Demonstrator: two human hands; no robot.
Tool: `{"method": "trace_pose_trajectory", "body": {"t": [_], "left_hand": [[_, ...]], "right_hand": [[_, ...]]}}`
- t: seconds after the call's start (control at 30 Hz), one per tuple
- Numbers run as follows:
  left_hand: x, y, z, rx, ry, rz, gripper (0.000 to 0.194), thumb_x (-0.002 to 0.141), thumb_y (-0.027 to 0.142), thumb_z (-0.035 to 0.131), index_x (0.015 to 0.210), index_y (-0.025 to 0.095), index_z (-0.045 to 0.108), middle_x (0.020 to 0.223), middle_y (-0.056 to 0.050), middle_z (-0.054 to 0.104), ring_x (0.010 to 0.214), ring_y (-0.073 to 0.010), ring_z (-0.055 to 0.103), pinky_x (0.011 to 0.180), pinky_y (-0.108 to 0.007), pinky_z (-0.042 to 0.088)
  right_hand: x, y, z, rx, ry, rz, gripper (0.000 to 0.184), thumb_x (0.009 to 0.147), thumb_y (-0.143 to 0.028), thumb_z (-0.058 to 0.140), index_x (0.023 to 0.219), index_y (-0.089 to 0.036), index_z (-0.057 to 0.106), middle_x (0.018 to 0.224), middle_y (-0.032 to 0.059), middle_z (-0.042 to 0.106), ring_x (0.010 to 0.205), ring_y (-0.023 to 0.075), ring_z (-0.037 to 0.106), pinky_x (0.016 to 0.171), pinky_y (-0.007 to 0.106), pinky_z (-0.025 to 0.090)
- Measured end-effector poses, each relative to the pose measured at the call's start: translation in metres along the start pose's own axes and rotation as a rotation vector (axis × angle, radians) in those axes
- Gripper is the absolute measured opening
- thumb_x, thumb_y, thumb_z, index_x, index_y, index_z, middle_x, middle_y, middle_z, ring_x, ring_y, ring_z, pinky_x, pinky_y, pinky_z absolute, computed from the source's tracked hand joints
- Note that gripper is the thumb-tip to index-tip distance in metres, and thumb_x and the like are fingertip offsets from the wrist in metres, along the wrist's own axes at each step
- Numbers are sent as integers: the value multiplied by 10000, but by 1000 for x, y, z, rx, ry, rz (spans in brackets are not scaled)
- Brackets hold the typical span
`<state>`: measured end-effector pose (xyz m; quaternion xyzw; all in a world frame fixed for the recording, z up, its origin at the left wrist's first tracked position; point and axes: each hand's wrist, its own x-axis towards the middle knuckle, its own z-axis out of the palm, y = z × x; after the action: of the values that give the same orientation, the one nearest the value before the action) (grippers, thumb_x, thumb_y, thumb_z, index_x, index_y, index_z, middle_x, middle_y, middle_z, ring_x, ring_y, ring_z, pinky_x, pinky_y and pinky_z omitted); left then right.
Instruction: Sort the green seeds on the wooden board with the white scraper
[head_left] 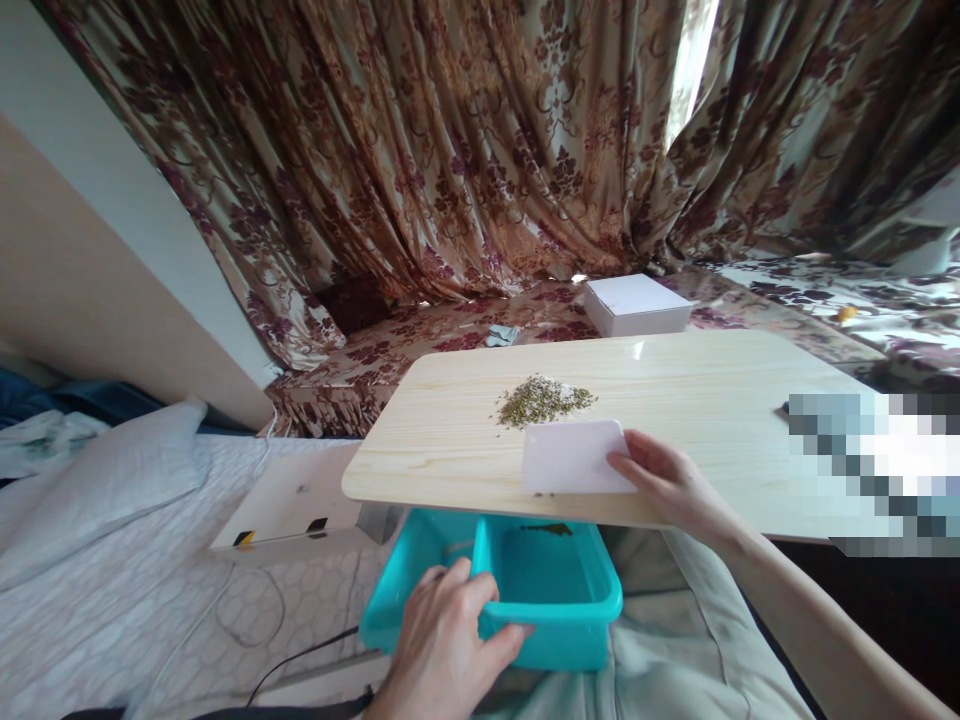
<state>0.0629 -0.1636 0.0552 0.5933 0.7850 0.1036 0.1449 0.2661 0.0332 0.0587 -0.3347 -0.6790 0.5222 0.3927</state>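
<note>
A flat white card (pixel 574 457) with rounded corners is pinched at its right end by my right hand (pixel 671 483). It is tilted near the front edge of the light wooden table (pixel 720 430). Just beyond the card lies a loose pile of small green beans and white grains (pixel 541 400). A few beans show at the card's lower edge. My left hand (pixel 457 630) grips the near rim and divider of a teal divided bin (pixel 555 635), partly under the table's front edge. Some green beans (pixel 551 528) are in its right compartment; my left hand hides part of the left one.
A white box (pixel 637 305) and a small light blue cloth (pixel 501 335) lie behind the table. At left a flat white box (pixel 292 510), cables and a pillow (pixel 112 470) rest on the bed. A pixelated patch covers the table's right end.
</note>
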Motion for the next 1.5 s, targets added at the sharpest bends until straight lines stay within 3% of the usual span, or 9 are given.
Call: {"method": "trace_pose_trajectory", "body": {"t": [0.1,0.23,0.33,0.73,1.5], "left_hand": [[2,5,0,11,9,22,152,755,394,622,737,244,634,820,-2,587,878,-228,528,766,-318,345],[5,16,2,5,-3,52,169,734,409,646,721,242,629,816,-4,584,892,-237,525,798,-333,346],[7,21,5,-22,-2,76,197,739,437,640,724,242,627,823,-6,583,912,-242,521,824,-342,346],[8,19,6,-29,3,64,189,734,426,644,714,240,620,817,-5,578,901,-242,518,806,-341,350],[8,18,7,-27,15,80,187,736,418,642,702,238,606,801,1,569,881,-237,516,781,-337,338]], "right_hand": [[-1,-2,-8,27,31,15,266,720,-452,654,771,-200,583,747,43,665,714,188,602,608,262,489],[7,4,-23,-72,271,-41,250,698,-434,657,780,-204,605,744,45,669,684,190,605,596,274,484],[13,10,-28,-156,336,-57,193,717,-392,618,772,-207,602,722,36,662,629,171,591,545,260,464],[25,10,-15,-271,311,-84,116,775,-314,540,812,-211,577,714,45,657,651,191,621,593,301,502],[19,9,-16,-206,268,-93,123,763,-330,564,798,-213,582,702,26,645,644,167,605,572,254,488]]}}
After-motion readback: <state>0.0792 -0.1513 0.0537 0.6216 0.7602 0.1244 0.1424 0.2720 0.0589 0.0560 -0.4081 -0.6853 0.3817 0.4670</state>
